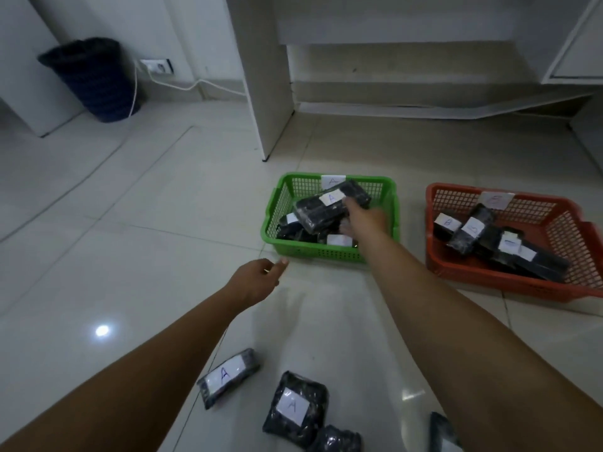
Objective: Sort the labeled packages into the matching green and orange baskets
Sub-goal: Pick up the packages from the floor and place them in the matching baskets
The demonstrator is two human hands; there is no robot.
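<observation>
**Q:** Green basket [329,252], what's the right hand [367,220] doing in it?

**A:** Reaching over the near rim, up against the top package [321,212], black wrap, white "A" label. Fingers are on the far side of the hand, so can't tell if they grip it or just touch it. Likely placing it: basket tag reads "A" too, so it matches.

**Q:** Left hand [257,278]?

**A:** Low over the tile floor [130,256], just beside the basket's near-left corner. Fingers loosely curled, nothing held. Idle, I'd guess.

**Q:** Orange basket [489,282]?

**A:** Right of the green one, apart from it. Several black packages inside, one label reads "B" [447,222]; others are blurred. The basket's own tag is smeared, probably "B".

**Q:** What's left to sort?

**A:** On the floor near the person: long "A" package [228,376], squarish "A" package [295,407] beside it. Both should go green. A third dark bundle [336,440] touches the squarish one, no label visible. Another [442,432] is cut off by the right arm and frame edge, unreadable.
</observation>
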